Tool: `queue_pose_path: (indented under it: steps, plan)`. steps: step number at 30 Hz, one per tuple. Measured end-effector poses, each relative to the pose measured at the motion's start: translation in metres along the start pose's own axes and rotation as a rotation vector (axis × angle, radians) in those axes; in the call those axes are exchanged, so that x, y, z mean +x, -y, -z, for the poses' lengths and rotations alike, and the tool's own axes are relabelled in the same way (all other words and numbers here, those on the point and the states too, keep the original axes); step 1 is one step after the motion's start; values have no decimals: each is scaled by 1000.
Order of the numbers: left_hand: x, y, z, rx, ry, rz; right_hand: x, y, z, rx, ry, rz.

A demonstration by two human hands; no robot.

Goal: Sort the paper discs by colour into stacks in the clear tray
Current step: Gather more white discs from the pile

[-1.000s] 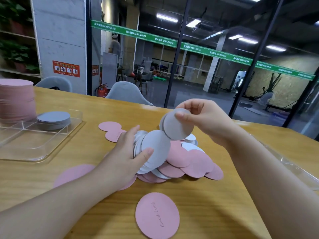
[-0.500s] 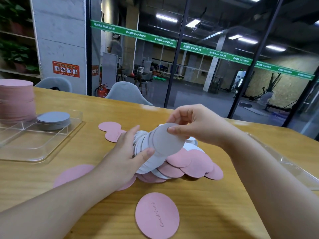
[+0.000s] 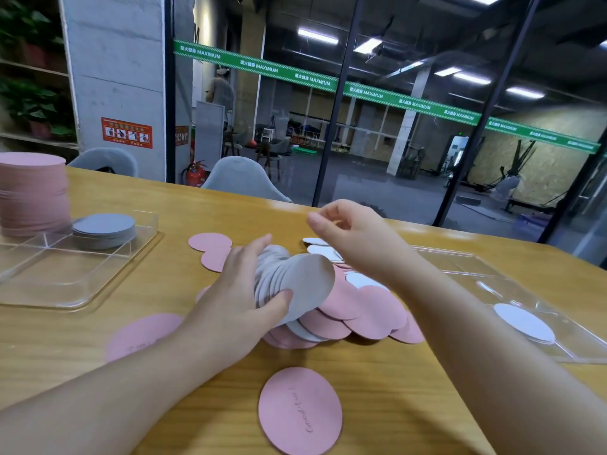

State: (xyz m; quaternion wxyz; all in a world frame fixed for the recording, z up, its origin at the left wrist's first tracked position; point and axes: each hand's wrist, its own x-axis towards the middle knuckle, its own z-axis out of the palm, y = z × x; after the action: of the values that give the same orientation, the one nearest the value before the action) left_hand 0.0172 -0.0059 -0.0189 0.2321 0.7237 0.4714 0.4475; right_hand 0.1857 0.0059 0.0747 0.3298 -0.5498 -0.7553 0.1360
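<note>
A fanned bunch of grey discs (image 3: 295, 284) is standing on edge in the middle of the wooden table (image 3: 394, 405), and the left hand (image 3: 239, 290) is gripping it, thumb pressing the front disc and fingers curling round the back. The bunch is leaning over a loose heap of pink discs (image 3: 361, 310) with a few white ones showing among them. The right hand (image 3: 354, 238) is hovering just above and behind the bunch, fingers loosely curled with thumb and forefinger close together; whether anything is pinched between them cannot be told. One pink disc with handwriting (image 3: 300, 418) is lying alone nearer the person, and more pink discs are lying flat to the left of the heap. At the far left the clear tray (image 3: 65, 284) is holding a low stack of grey discs (image 3: 103, 229) in its back compartment, next to a tall pink stack (image 3: 33, 192). At the right a white disc (image 3: 524, 321) is lying on a clear plastic sheet (image 3: 476, 274).
</note>
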Motion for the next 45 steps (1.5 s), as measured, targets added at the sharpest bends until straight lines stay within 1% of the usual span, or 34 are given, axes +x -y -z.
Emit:
queue_pose_path:
  steps: [1,3,5,6,8,11,13,15,17,18,20,22,25,29,33,36,38,41,45]
  plan:
    - [-1,-1,0,24,1,-24,-1,3,-4,67,-13,-28]
    - [-1,-3,-2,59,4,-56,-3,6,-18,220,59,-86]
    - [-1,-3,-2,81,12,-68,-7,7,-41,219,156,-78]
    - [-1,-3,-2,85,17,-64,-8,6,-55,220,173,-57]
    - [-1,-2,-1,94,19,-51,-13,6,-72,337,157,-71]
    - [1,1,1,98,34,-30,-10,0,-69,506,188,-127]
    - [1,1,1,99,52,-17,-4,-7,-59,458,162,-94]
    - [2,2,1,103,73,-12,3,-19,-50,267,52,-89]
    - [2,3,2,99,93,-6,9,-38,-39,61,-76,-128]
    - [2,4,2,96,102,-2,12,-51,-33,12,-121,-167]
    - [1,4,3,86,107,2,17,-76,-21,12,-189,-270]
    - [1,3,2,75,101,1,20,-95,-13,42,-223,-364]
    - [1,1,2,58,87,6,26,-109,-12,62,-178,-466]
    - [1,2,2,59,93,10,32,-118,-15,32,-39,-527]
    - [1,0,2,37,89,16,41,-119,-12,77,29,-559]
    - [1,-1,2,36,83,15,49,-118,-13,4,98,-557]
    - [1,-1,2,35,86,13,51,-117,-15,-59,94,-545]
    - [1,0,1,27,88,10,52,-117,-17,-104,42,-522]
    - [2,0,1,19,81,6,57,-111,-14,-99,-87,-470]
